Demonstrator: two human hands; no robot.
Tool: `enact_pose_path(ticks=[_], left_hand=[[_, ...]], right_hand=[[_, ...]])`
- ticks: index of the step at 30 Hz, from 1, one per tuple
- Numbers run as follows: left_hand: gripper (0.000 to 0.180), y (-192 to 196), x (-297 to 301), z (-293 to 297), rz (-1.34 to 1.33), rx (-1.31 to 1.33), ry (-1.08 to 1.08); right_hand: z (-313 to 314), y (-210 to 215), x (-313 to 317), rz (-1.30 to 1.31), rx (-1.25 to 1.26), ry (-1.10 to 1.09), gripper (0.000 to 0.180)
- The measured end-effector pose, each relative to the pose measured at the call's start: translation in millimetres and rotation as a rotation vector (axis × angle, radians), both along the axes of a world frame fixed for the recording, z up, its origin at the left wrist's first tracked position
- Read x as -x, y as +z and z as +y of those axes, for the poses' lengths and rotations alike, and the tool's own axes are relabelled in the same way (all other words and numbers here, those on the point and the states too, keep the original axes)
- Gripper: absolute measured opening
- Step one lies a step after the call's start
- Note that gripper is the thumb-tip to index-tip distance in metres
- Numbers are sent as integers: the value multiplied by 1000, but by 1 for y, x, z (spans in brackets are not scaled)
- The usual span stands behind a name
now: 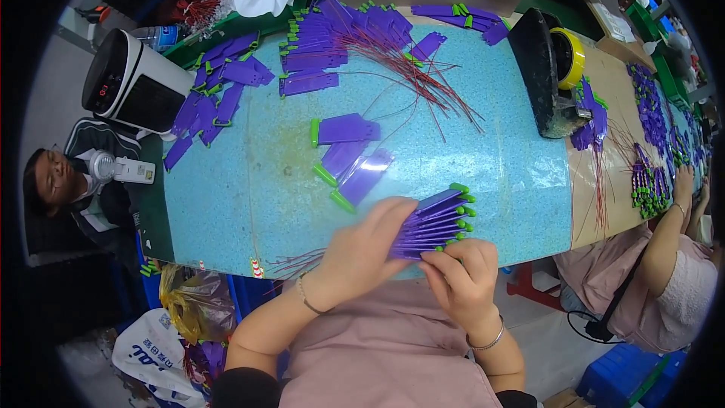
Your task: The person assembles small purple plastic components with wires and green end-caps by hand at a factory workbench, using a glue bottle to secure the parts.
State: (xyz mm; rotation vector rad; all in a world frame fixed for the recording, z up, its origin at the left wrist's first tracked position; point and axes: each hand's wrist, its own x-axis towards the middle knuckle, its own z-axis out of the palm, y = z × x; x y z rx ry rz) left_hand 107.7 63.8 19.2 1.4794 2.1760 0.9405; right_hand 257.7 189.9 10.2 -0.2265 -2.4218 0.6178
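Purple flat plastic tags with green tips sit gathered in a fanned stack at the near edge of the speckled turquoise bench, held between both hands of the person. The left hand lies flat over the stack's left end, fingers stretched out and pressing on the tags rather than curled around them. The right hand is closed on the stack's lower right edge, thumb and fingertips pinching the green ends together. Just beyond the stack, toward the middle of the bench, three loose purple tags lie apart from one another – one flat, two slanted. A larger heap of purple tags with thin red wires spreads along the far edge, and a black tape dispenser with a yellow roll stands at the far right corner – another person's hand rests on the neighbouring surface to the right
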Motion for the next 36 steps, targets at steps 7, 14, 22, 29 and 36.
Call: enact_pose_path(ticks=[7, 14, 22, 29, 36], left_hand=[[78, -4, 1, -1, -11, -28, -3], [80, -6, 0, -3, -15, -61, 47], [67, -4, 0, -7, -139, -40, 32], [60, -16, -8, -11, -72, -118, 98], [58, -27, -20, -12, -2, -208, 143]], right_hand=[[-14, 6, 3, -86, 304, -121, 31], [-10, 15, 10, -162, 218, -14, 30], [-5, 14, 6, -45, 112, -57, 27], [-4, 12, 9, 0, 178, -57, 25], [-7, 2, 12, 116, 188, -104, 24]])
